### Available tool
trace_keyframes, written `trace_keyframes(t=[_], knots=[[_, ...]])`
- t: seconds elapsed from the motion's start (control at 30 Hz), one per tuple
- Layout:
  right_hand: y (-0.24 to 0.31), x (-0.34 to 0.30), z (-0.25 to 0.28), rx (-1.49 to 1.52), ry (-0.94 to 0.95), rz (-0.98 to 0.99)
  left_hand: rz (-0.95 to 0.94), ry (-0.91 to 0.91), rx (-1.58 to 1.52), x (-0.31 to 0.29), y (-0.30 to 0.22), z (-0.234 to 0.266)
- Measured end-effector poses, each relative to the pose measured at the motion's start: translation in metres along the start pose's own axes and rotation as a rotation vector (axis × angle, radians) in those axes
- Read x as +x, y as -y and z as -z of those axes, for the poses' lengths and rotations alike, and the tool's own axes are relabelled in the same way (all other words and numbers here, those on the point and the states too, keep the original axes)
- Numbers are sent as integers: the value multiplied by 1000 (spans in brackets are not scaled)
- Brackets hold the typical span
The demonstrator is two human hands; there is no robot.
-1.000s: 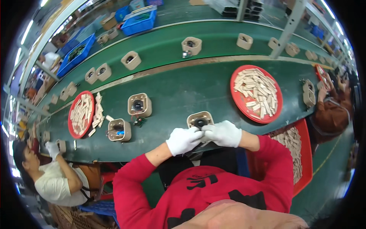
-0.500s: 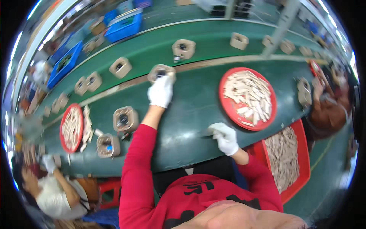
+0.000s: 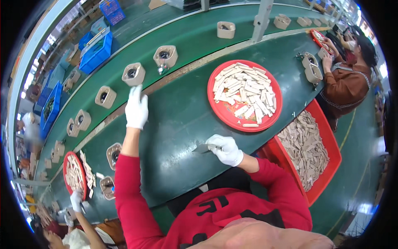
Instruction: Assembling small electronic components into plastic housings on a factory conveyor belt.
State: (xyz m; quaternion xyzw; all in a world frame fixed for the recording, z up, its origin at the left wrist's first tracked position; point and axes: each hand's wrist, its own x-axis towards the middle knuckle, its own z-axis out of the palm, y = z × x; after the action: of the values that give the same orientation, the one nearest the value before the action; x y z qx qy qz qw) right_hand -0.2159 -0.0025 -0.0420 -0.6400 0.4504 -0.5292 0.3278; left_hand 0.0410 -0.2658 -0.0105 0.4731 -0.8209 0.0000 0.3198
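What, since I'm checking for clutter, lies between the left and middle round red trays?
In the head view: loose pale strips beside the left tray, two beige housings, the person's left sleeve partly hiding them, then green tabletop.

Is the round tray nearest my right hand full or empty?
Partly full: pale strips cover much of the tray, but bare red shows.

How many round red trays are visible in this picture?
3: a large tray beyond the right hand, another tray at the far left, and a third tray at the upper right, near a worker. More may be hidden.
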Motion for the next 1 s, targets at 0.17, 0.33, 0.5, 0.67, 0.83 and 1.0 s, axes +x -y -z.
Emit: trace_keyframes(t=[0.17, 0.33, 0.5, 0.67, 0.83, 1.0], knots=[[-6, 0, -5, 0, -55, 46, 173, 152, 380, -64, 5, 109], [-9, -4, -5, -44, -94, -79, 278, 361, 674, -109, 61, 132], [-2, -4, -12, 13, -155, -230, 315, 254, 186, -122, 29, 105], [40, -2, -22, 93, -82, -308, -64, 486, -133, -116, -50, 94], [60, 4, -28, 84, 148, -30, -288, 347, -422, -111, -91, 77], [55, 15, -38, 21, 230, 124, -3, -258, -523, -130, -100, 113]])
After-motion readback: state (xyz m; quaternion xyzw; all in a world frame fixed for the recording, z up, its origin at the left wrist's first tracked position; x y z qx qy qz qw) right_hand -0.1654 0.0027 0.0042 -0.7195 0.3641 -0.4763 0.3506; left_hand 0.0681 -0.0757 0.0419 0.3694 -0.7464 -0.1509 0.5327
